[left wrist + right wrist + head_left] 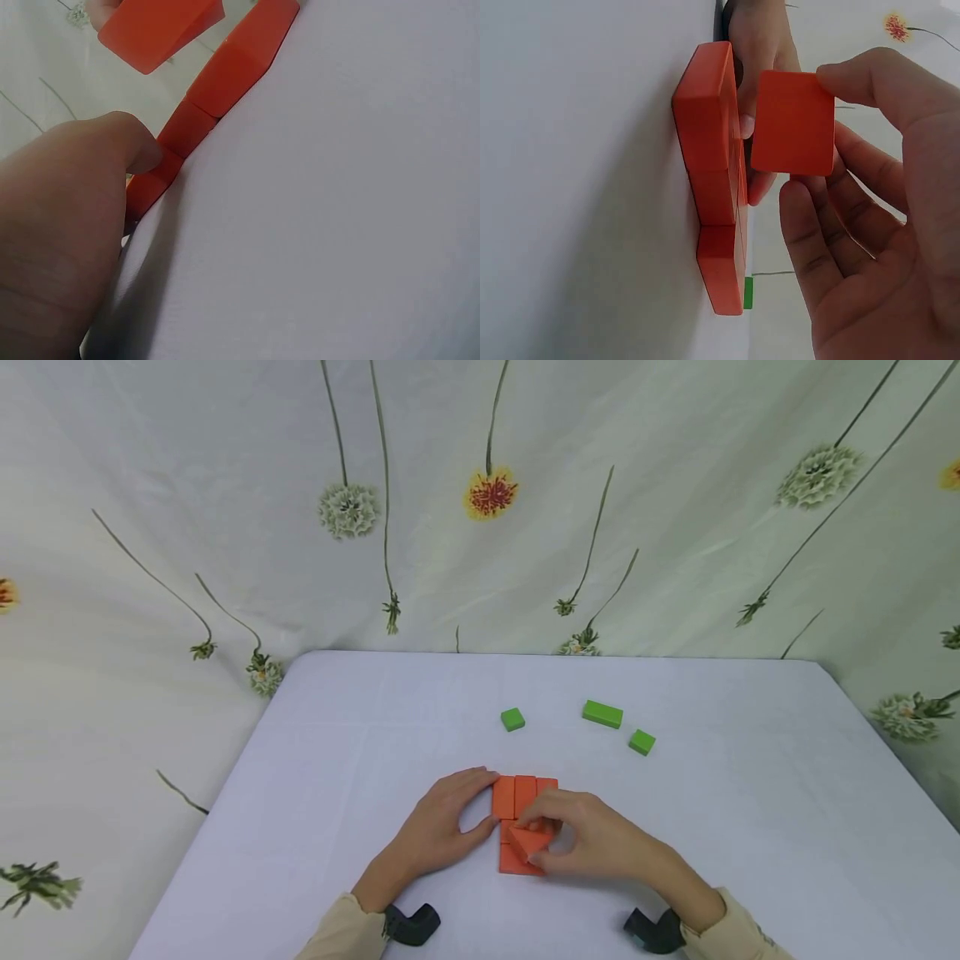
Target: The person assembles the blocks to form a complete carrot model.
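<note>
Pinching one orange block [793,124], the right hand [592,835] holds it above at least five joined orange blocks [503,797], partly hidden. The left hand [438,827], fingers extended, touches their left edge. Three green blocks [602,713] lie beyond on the bench [337,735].

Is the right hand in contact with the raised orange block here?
Touching. The right wrist view shows the right hand pinching the raised orange block at its corner and edge.

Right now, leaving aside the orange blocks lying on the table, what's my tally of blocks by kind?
Small green square-faced blocks: 2
Long green rectangular block: 1
Orange flat-sided block held in the right hand: 1
Total: 4
</note>
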